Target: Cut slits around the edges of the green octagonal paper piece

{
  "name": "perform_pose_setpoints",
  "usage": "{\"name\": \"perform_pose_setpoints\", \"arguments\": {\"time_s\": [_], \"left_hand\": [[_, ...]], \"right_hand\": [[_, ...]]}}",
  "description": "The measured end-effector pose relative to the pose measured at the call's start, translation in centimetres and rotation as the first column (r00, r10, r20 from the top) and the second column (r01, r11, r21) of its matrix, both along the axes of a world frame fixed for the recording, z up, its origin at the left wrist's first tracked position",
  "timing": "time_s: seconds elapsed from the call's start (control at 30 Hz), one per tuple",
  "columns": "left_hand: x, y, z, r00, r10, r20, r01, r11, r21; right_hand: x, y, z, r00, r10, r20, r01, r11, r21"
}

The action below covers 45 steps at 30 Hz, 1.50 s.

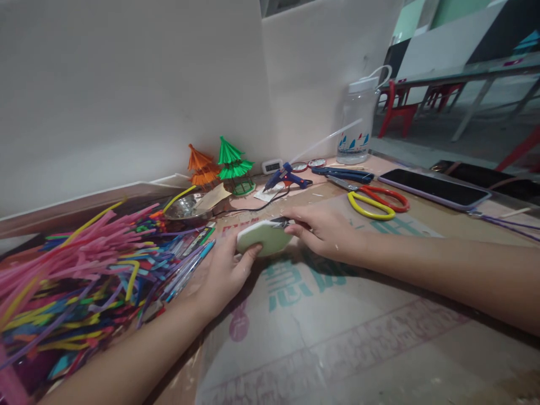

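My left hand (pixel 225 270) grips the near left side of a pale green, flat foam piece (pixel 264 237) with white edges, held just above the cardboard-covered table (pixel 337 332). My right hand (pixel 323 229) is closed over the piece's right side, and its fingers pinch a small dark metal tool (pixel 280 223) against the top edge. What kind of tool it is cannot be made out.
A big pile of coloured pipe cleaners and straws (pixel 80 270) lies at left, with a metal bowl (pixel 188 207) behind. Orange (pixel 201 166) and green (pixel 233 164) paper pagodas, a blue glue gun (pixel 289 177), red-and-yellow scissors (pixel 375 201), a phone (pixel 434 188) and a plastic jug (pixel 358 121) stand beyond.
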<state>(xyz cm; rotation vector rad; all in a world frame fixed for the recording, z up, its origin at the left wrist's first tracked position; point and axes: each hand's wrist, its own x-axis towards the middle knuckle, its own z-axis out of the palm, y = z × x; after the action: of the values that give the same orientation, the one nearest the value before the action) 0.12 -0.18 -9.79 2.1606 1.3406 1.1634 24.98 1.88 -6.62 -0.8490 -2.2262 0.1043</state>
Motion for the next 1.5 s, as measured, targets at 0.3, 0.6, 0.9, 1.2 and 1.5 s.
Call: {"name": "perform_pose_setpoints", "arguments": {"time_s": [0.3,0.6,0.9,1.2,1.5], "left_hand": [[0.0,0.1,0.0,1.000,0.001,0.010,-0.001,1.000,-0.019],[0.0,0.3,-0.1,1.000,0.023,0.007,-0.023,1.000,-0.019],[0.7,0.2,0.7,0.995,0.022,0.098,-0.016,0.998,-0.056],[0.6,0.3,0.4,0.988,0.005,0.157,0.009,0.996,-0.088],[0.4,0.5,0.2,0.989,0.015,0.147,-0.007,0.999,-0.054]], "right_hand": [[0.1,0.3,-0.2,0.998,0.059,-0.024,-0.060,0.997,-0.043],[0.2,0.4,0.0,0.999,0.047,-0.009,-0.047,0.999,-0.018],[0.2,1.1,-0.4,0.982,-0.101,-0.158,0.081,0.989,-0.127],[0.0,0.7,-0.3,0.985,-0.084,-0.147,0.050,0.974,-0.220],[0.0,0.6,-0.3,0.993,-0.073,-0.094,0.050,0.974,-0.223]]}}
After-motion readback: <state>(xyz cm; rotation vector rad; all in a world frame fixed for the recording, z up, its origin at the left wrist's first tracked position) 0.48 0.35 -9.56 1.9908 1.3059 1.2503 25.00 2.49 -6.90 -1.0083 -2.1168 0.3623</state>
